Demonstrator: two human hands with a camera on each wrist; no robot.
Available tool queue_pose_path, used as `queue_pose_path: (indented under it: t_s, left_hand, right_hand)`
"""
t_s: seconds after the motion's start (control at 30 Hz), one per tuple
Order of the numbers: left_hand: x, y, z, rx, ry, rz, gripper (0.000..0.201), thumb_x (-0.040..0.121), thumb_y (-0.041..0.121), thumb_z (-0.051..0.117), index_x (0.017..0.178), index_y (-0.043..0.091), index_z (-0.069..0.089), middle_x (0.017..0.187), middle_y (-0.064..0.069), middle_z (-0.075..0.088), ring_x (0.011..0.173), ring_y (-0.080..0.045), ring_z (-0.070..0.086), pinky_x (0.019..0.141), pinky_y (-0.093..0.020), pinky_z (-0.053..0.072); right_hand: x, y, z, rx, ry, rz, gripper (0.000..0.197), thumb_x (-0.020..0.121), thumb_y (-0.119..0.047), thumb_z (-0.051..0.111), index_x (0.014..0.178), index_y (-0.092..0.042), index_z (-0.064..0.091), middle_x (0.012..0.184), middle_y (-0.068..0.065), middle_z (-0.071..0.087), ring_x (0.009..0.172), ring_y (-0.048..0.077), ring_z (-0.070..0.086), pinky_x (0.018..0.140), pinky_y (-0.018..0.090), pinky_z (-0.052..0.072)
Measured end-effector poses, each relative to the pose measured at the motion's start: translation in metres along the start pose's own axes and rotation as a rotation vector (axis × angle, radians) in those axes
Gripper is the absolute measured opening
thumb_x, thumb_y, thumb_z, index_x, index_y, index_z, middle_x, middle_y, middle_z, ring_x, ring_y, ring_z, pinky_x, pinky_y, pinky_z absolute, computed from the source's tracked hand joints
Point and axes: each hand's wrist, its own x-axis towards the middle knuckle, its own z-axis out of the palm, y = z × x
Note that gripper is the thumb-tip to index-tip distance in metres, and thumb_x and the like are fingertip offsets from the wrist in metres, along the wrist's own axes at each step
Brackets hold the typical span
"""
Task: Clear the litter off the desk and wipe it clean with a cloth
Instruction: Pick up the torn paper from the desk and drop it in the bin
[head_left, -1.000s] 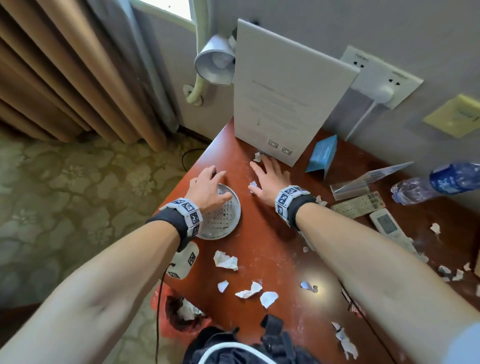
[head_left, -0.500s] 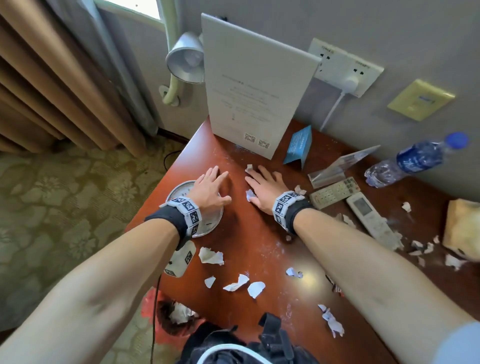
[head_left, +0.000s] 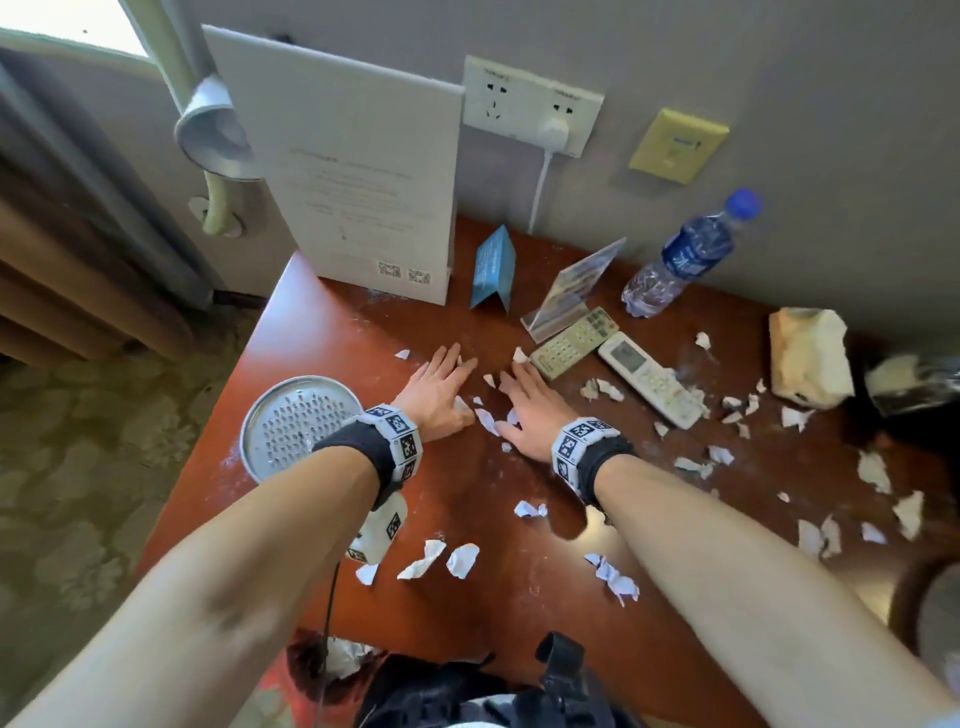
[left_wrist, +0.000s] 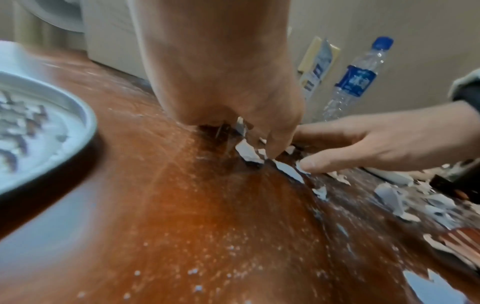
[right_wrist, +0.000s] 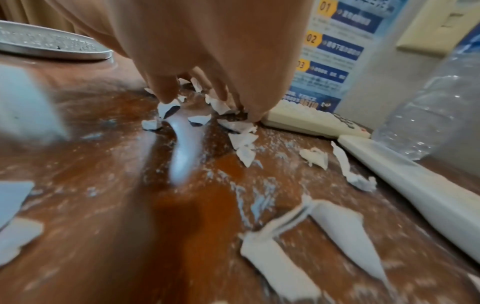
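The head view shows the whole desk (head_left: 322, 332) and a yellow cloth (head_left: 808, 356) far right of the round metal tray (head_left: 298, 423). The right wrist view is blurry. Both hands lie flat just right of the tray. The left hand (head_left: 439, 392) and right hand (head_left: 527, 410) have straight fingers, pressing paper scraps (head_left: 485, 418) between them. Only the left wrist view shows scraps under the fingertips (left_wrist: 271, 152).

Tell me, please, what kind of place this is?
Probably a hotel room: a standing notice card with QR codes, two remotes beside a water bottle on a wooden desk, and heavy curtains.
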Motion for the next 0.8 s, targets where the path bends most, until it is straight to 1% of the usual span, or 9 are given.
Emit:
queue_pose_path:
  t_s: [0.1,0.2,0.33,0.43,0.53,0.6,0.63,0.7,0.8]
  left_hand:
    - [0.008,0.012,0.005,0.026,-0.009,0.087,0.078,0.093,0.036,0.056,0.157,0.024,0.014,0.165,-0.006,-0.007,0.152,-0.021,-0.011,0.121,-0.037,-0.004]
    - [0.02,0.017,-0.004,0.03,0.07,0.161,0.076,0.089,0.034,0.06,0.155,0.031,0.023,0.166,-0.003,-0.004,0.152,-0.02,-0.011,0.12,-0.039,-0.007]
    - [0.032,0.023,-0.01,0.085,0.004,0.205,0.079,0.09,0.038,0.059,0.156,0.034,0.017,0.166,0.001,-0.008,0.151,-0.019,-0.013,0.121,-0.042,-0.006]
    - [0.035,0.033,-0.002,0.119,-0.076,0.229,0.08,0.092,0.039,0.057,0.157,0.033,0.011,0.165,0.002,-0.01,0.151,-0.018,-0.012,0.123,-0.045,-0.004]
    - [0.031,0.041,0.007,0.138,-0.096,0.197,0.075,0.095,0.04,0.052,0.157,0.032,0.01,0.166,0.0,-0.009,0.151,-0.019,-0.013,0.122,-0.045,-0.007]
    - [0.026,0.043,0.012,0.149,-0.088,0.185,0.074,0.096,0.039,0.051,0.157,0.032,0.011,0.166,-0.001,-0.008,0.151,-0.02,-0.014,0.121,-0.045,-0.008]
    - [0.024,0.044,0.015,0.148,-0.083,0.186,0.074,0.096,0.039,0.051,0.157,0.032,0.011,0.166,-0.002,-0.007,0.151,-0.02,-0.014,0.121,-0.044,-0.008]
    - [0.02,0.044,0.02,0.145,-0.081,0.195,0.073,0.095,0.038,0.051,0.157,0.032,0.013,0.166,-0.003,-0.007,0.151,-0.021,-0.013,0.122,-0.043,-0.006]
    - [0.01,0.046,0.025,0.162,-0.08,0.22,0.065,0.095,0.039,0.051,0.154,0.033,0.025,0.166,-0.004,-0.006,0.152,-0.021,-0.012,0.122,-0.044,-0.006]
  right_hand:
    - [-0.015,0.01,0.001,0.04,0.071,-0.035,0.063,0.097,-0.035,0.049,0.151,-0.014,0.025,0.16,0.009,0.017,0.148,0.024,0.014,0.119,0.04,0.02]
    - [-0.024,0.024,-0.002,0.034,0.146,0.009,0.056,0.096,-0.031,0.049,0.147,-0.014,0.034,0.154,0.007,0.032,0.141,0.025,0.031,0.115,0.039,0.025]
    - [-0.035,0.034,0.0,-0.011,0.24,0.099,0.043,0.095,-0.029,0.047,0.136,-0.016,0.048,0.137,0.007,0.048,0.128,0.027,0.042,0.107,0.04,0.032]
    - [-0.042,0.038,0.002,0.007,0.26,0.222,0.047,0.095,-0.032,0.047,0.139,-0.017,0.044,0.143,0.008,0.04,0.135,0.027,0.033,0.109,0.042,0.028]
    - [-0.046,0.044,0.007,0.001,0.153,0.378,0.063,0.097,-0.044,0.043,0.152,-0.021,0.023,0.161,0.008,0.011,0.147,0.029,0.009,0.115,0.05,0.017]
    - [-0.048,0.047,0.012,0.033,0.081,0.436,0.068,0.098,-0.051,0.039,0.155,-0.024,0.014,0.163,0.006,-0.002,0.149,0.029,-0.002,0.116,0.052,0.013]
    - [-0.049,0.048,0.013,0.047,0.055,0.441,0.068,0.098,-0.052,0.037,0.155,-0.024,0.012,0.163,0.006,-0.004,0.149,0.029,-0.003,0.116,0.052,0.011]
    - [-0.053,0.049,0.014,0.024,0.063,0.408,0.065,0.099,-0.052,0.035,0.154,-0.023,0.017,0.163,0.006,0.004,0.149,0.028,0.002,0.116,0.05,0.012]
    - [-0.058,0.053,0.013,-0.047,0.204,0.347,0.056,0.099,-0.047,0.037,0.148,-0.023,0.031,0.16,0.007,0.016,0.146,0.027,0.012,0.115,0.048,0.015]
